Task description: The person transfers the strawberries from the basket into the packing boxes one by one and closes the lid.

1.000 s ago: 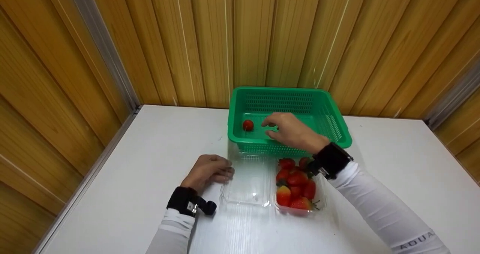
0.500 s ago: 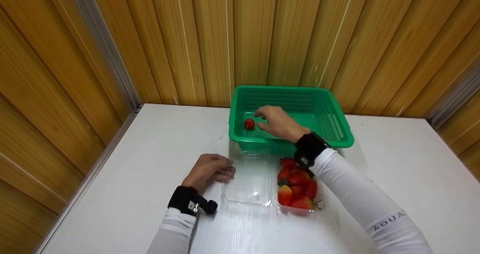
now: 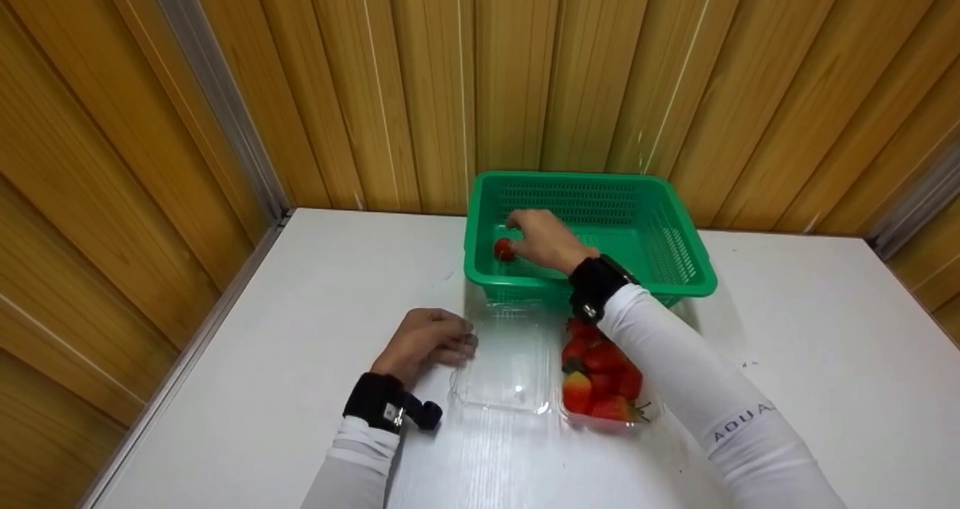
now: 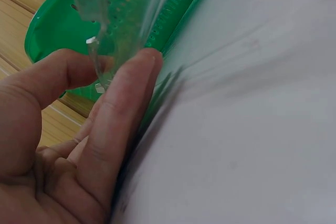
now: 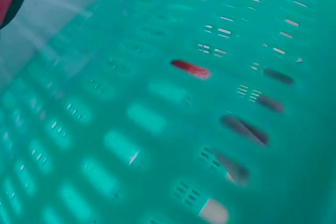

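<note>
In the head view, my right hand (image 3: pixel 545 240) reaches down inside the green basket (image 3: pixel 705 280). Its thumb is right beside a lone strawberry (image 3: pixel 503 250) near the basket's left wall, and the index finger arches above it, apart from the thumb. Only a bit of red strawberry (image 5: pixel 190 69) shows through a slot in the right wrist view; the basket wall hides much of the hand. My left hand (image 3: pixel 427 344) rests at the left edge of a clear plastic lid (image 3: pixel 517 359). The left wrist view shows thumb and finger pinching the lid's edge (image 4: pixel 100 69).
To the lid's right, the clear tray (image 3: pixel 600 423) holds several strawberries (image 3: pixel 604 359), partly under my right forearm. Both lie on a white table (image 3: pixel 787 321) just in front of the basket. Wood-patterned panels (image 3: pixel 420 81) stand behind and at the sides.
My right hand has moved left and down inside the basket to the lone strawberry, its forearm now over the tray. The left hand keeps its place at the lid.
</note>
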{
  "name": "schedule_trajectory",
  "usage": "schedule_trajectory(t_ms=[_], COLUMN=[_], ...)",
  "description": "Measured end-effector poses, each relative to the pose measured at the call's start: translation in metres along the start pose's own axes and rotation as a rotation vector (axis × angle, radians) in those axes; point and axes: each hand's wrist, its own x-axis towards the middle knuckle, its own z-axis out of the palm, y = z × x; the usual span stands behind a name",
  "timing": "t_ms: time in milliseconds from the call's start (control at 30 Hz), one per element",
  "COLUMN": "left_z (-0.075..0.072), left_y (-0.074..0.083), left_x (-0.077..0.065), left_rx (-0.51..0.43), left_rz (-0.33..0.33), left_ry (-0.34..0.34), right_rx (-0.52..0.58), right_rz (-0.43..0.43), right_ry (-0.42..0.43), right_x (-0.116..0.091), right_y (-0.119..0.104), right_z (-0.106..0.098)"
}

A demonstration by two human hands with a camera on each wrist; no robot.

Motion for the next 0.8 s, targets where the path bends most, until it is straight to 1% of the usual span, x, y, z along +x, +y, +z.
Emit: schedule_trajectory(t_ms=[267,600,800], left_z=[0.000,0.002,0.002], left_y=[-0.001,-0.001,-0.001], left_x=[0.001,0.001,0.000], left_rx=[-0.016,-0.017,-0.016], left_rz=[-0.003,-0.012,-0.004], left_ry=[-0.005,0.012,0.001], right_rx=[-0.002,0.024,0.036], right_rz=[0.051,0.106,0.080], right_ry=[-0.014,-0.076,-0.097], right_x=[0.012,0.020,0.021], right_y=[-0.002,0.002,0.003], right_z=[0.008,0.017,0.021])
